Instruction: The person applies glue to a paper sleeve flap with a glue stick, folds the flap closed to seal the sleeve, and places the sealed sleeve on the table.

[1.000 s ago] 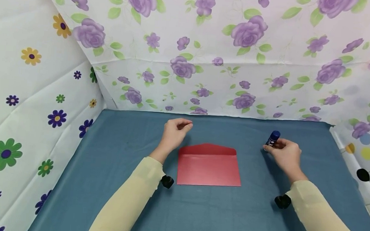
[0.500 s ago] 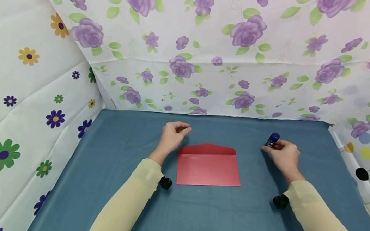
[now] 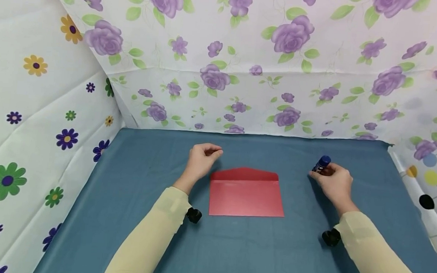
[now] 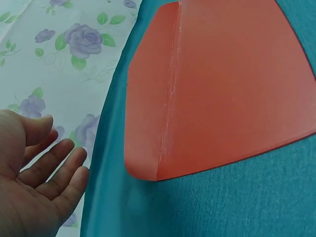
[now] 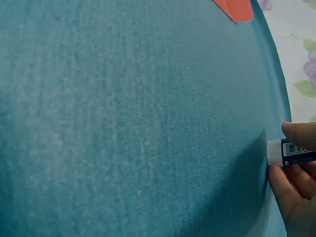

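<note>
A red envelope [image 3: 246, 198] lies on the blue cloth in the middle, its flap [image 3: 246, 174] unfolded toward the back. At its upper left my left hand [image 3: 200, 160] hovers with loosely bent fingers; the left wrist view shows nothing in that hand [image 4: 44, 173]. Off to the right, my right hand [image 3: 335, 183] pinches a glue stick [image 3: 321, 163] between thumb and fingers, its dark blue cap tilted up and away. In the right wrist view the glue stick's white base [image 5: 275, 152] and barcode label show, while the cap end is out of frame.
Blue cloth [image 3: 234, 250] covers the table. A flowered white sheet [image 3: 246, 50] hangs along the back edge, and another sheet [image 3: 26, 141] borders the left side. Small black wrist cameras [image 3: 331, 237] sit below both hands.
My left hand has drifted slightly left and lower. The right hand keeps its grip on the glue stick almost in place, and the envelope stays where it was.
</note>
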The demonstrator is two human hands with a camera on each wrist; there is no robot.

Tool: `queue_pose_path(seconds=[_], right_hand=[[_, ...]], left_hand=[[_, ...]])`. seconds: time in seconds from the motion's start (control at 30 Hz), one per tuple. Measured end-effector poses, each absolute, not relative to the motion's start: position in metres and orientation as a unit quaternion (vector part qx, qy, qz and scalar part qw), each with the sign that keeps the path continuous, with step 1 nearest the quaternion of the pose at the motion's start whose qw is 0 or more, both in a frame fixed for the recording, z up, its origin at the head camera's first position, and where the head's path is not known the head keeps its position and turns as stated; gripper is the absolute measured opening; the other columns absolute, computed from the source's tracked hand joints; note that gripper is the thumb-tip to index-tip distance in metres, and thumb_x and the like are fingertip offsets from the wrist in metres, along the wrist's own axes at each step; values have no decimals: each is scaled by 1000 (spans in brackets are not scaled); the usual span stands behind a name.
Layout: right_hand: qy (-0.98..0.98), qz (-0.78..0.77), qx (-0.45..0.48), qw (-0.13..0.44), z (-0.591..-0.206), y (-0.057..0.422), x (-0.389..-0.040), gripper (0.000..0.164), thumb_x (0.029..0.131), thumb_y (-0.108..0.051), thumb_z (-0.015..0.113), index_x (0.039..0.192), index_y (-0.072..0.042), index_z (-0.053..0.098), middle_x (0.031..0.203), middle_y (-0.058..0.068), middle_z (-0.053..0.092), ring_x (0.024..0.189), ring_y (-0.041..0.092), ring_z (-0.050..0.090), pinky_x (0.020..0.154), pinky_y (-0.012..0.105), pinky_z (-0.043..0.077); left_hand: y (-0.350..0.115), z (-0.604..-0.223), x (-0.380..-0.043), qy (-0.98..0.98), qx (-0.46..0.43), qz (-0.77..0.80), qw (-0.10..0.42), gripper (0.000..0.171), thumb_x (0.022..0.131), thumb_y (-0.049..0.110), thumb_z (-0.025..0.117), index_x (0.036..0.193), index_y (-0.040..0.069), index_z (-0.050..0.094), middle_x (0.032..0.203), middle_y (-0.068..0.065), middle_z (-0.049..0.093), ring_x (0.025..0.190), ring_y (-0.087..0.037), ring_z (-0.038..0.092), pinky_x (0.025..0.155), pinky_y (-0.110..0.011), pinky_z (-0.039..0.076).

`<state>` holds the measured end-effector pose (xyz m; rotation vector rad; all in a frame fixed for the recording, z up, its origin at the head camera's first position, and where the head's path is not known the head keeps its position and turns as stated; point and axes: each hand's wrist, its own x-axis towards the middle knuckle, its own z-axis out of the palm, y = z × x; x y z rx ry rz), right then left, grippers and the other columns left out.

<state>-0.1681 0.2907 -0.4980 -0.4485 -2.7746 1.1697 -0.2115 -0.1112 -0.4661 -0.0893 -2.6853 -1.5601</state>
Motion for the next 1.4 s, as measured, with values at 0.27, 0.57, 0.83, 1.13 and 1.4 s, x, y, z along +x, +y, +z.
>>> queue_pose_path(seconds=[0.27, 0.57, 0.83, 1.13, 1.4], right_hand=[[-897, 416, -146, 34, -487, 296, -150, 70, 79, -45, 71, 134, -7, 50, 123, 16, 61, 110, 29, 62, 78, 31, 55], [-907, 392, -151, 34, -477, 284, -120, 61, 81, -55, 63, 123, -11, 60, 112, 9, 67, 85, 1, 63, 64, 16, 51], [-900, 425, -90, 29, -483, 256, -109, 45, 83, -42, 68, 115, -11, 65, 101, 7, 69, 75, -3, 62, 60, 18, 52], [-898, 440, -11, 0, -485, 235, -105, 37, 84, -36, 69, 112, -11, 67, 99, 3, 70, 83, 10, 66, 60, 23, 53], [-887, 463, -3, 6, -488, 228, -102, 35, 84, -37, 69, 110, -13, 68, 96, 1, 70, 82, 14, 67, 58, 24, 53]], left_hand=[[-118, -460, -211, -863, -26, -504, 17, 13, 87, 36, 65, 96, 29, 71, 92, 8, 69, 83, -9, 62, 70, -31, 53], [-118, -457, -207, -871, -25, -490, 17, 17, 88, 34, 65, 99, 24, 72, 95, 5, 69, 85, -11, 62, 72, -31, 53], [-103, -464, -203, -882, -33, -470, -4, 19, 88, 33, 65, 102, 22, 71, 95, 5, 69, 85, -11, 63, 73, -31, 53], [-92, -466, -204, -883, -45, -466, -41, 25, 90, 33, 63, 107, 15, 71, 97, 6, 68, 88, -9, 63, 74, -31, 54], [-79, -465, -204, -894, -58, -438, -75, 23, 92, 35, 59, 106, 21, 70, 99, 6, 68, 88, -9, 62, 74, -30, 53]])
